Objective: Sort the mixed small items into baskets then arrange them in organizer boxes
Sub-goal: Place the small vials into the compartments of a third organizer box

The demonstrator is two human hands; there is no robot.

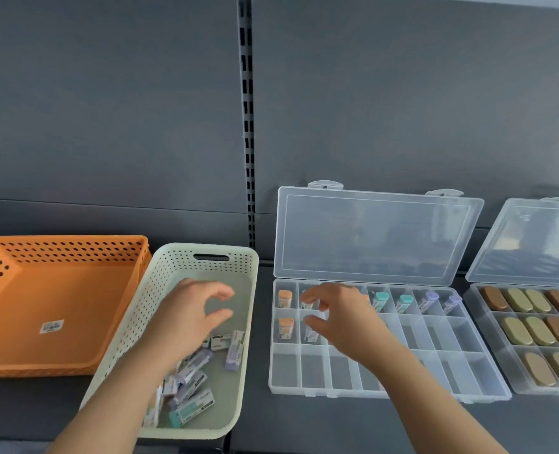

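A pale green perforated basket (206, 253) holds several small labelled tubes (193, 371) with purple and teal caps. My left hand (193, 316) hovers inside it above the tubes, fingers loosely curled around nothing. To the right lies a clear organizer box (468, 352) with its lid up. Its back row holds orange-capped (285, 298), teal-capped (380, 300) and purple-capped tubes (429, 299). My right hand (337, 319) is over the box's left compartments, fingers spread and relaxed, holding nothing that I can see. A tube (310, 334) lies in the compartment just under its fingertips.
An orange perforated basket (65, 244) with a sticker inside stands at the far left. A second open clear organizer (487, 326) at the right edge holds several brown and olive oval items (517, 329). A dark grey back panel rises behind the shelf.
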